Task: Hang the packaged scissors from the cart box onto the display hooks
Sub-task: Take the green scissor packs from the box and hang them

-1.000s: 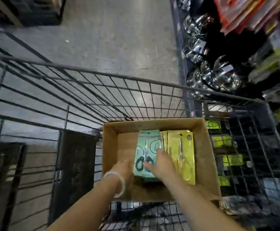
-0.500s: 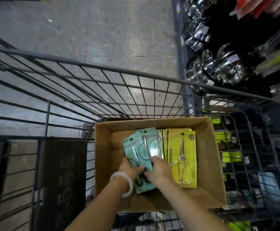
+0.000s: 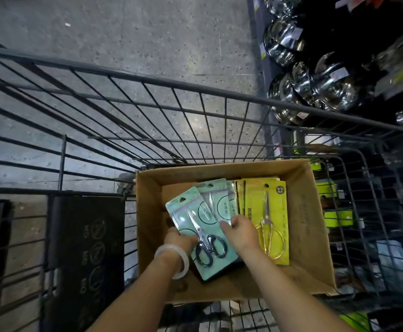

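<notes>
Hands are working inside the cardboard box [image 3: 315,236] in the wire cart [image 3: 147,80]. The left hand [image 3: 179,238] is gripping a tilted mint scissors pack [image 3: 195,226]; the right hand [image 3: 241,233] is, apparently, pinching the next mint packs [image 3: 219,202]. Yellow scissors packs [image 3: 267,212] are lying right. Farther right, steel bowls [image 3: 327,85] are sitting on shelves.

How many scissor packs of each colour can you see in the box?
Green packs: at least 3, fanned out
Yellow packs: 1 on top, more edges tucked behind it, too stacked to count
Total: at least 4 in the cardboard box
</notes>
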Tool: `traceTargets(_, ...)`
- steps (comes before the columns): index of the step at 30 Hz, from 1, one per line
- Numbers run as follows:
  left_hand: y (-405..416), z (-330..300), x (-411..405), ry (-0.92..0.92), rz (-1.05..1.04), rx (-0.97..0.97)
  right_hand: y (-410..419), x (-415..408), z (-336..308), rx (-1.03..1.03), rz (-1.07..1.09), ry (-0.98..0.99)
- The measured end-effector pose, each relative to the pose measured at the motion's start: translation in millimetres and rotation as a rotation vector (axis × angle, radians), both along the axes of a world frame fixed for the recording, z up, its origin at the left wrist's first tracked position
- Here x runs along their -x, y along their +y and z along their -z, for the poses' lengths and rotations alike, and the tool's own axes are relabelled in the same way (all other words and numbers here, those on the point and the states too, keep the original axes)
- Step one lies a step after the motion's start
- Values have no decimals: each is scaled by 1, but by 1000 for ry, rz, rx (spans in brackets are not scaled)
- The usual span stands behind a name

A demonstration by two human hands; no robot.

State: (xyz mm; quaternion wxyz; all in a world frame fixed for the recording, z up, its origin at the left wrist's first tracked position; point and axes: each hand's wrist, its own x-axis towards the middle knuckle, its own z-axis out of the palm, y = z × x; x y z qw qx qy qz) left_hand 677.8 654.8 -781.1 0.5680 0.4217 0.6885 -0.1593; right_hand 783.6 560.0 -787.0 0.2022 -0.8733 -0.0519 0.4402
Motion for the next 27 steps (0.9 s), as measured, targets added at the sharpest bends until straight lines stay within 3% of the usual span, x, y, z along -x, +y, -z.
traceTargets(9,-3,-67,-8,-265,40,98,-33,-4,-80,-271,442,204)
traceTargets(19,-46,-179,-60,-495,188,45,-107,-11,-189,-404,562,-142)
traceTargets(27,-172,-271,-48,-732,635,-30,-242,52,-278,-429,798,-393)
